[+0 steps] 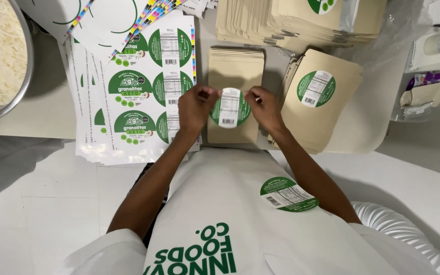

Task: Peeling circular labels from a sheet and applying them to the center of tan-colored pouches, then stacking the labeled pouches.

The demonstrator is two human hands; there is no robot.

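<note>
Left hand [195, 104] and right hand [265, 106] are pinching opposite edges of the round green label [229, 107] over the kraft pouch stack [234, 71]; thin, floppy, adhesive-backed, it is best handled by rim only

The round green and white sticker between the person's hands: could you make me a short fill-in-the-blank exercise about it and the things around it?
1. Both hands, the left hand and the right hand, hold the round green and white sticker by its ____.
2. The sticker is held over a stack of plain tan paper ____.
3. Left of the hands lie white sheets of round green stickers, and a loose sticker clings to the person's white ____.
4. The metal bowl at far left holds something pale and ____.

Missing words: edges; pouches; apron; crumbly
</note>
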